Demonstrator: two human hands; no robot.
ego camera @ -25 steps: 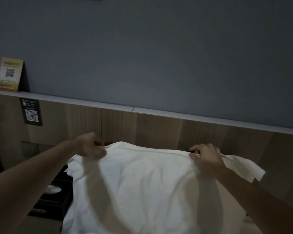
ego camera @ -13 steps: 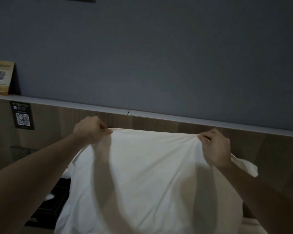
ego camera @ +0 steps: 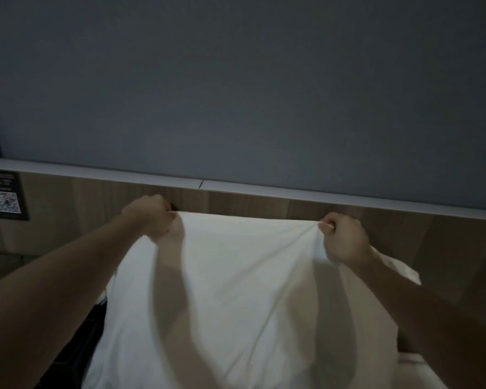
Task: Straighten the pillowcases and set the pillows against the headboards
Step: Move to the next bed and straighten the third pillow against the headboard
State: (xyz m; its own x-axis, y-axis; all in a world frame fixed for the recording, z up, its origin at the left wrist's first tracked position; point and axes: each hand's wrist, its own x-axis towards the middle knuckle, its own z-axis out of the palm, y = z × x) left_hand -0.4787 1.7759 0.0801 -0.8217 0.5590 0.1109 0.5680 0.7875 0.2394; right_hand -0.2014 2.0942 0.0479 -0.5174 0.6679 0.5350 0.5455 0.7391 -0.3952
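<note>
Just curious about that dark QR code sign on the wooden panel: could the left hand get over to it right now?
Probably not yet. The left hand is clenched on the pillow's top edge. The QR code sign hangs further left on the headboard; nothing visible lies between them once it lets go.

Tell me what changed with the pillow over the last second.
Both hands, left hand and right hand, lifted the pillow by its top edge, pulling the fabric taut before the headboard. The grips stayed closed; the QR sign stayed put.
</note>
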